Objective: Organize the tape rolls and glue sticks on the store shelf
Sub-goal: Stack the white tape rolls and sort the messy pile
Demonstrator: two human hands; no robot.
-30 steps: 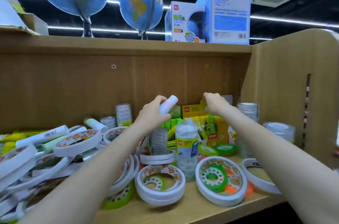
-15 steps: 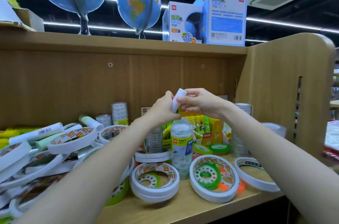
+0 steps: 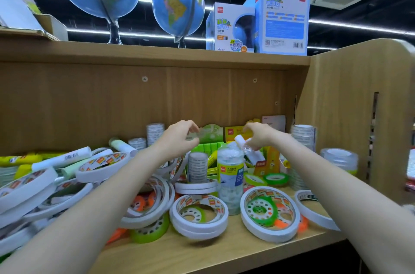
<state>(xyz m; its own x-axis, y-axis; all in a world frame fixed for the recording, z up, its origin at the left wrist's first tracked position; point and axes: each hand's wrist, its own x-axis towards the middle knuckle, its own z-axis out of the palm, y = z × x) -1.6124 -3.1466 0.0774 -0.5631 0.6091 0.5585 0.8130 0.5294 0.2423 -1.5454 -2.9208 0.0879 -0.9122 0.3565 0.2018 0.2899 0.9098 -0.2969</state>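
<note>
Reaching deep into the wooden shelf [image 3: 202, 258], both arms stretch over a jumble of stock. Biggest first: the shelf board carries a sprawl of white tape rolls [image 3: 199, 215], some flat at the front edge, others heaped and leaning on the left side. In the middle stands a clear glue bottle [image 3: 230, 175], upright, with a wrapped stack of narrow tape just beside it. Behind them, at the back wall, sits a yellow display box [image 3: 233, 133] with a row of green glue sticks [image 3: 207, 147] in front of it.

Now the hands. The right hand [image 3: 258, 135] pinches a white glue stick [image 3: 239, 139] at its upper end, the stick tilted, hovering above the glue bottle and near the display box. The left hand [image 3: 179, 138] hangs next to it, fingers loosely curled and holding nothing.

The step looks like slotting that stick in with the green ones at the back. To do it well, bring it upright, lower it clear of the bottle's top, and let the free hand steady the neighbouring sticks so the row doesn't topple.
</note>
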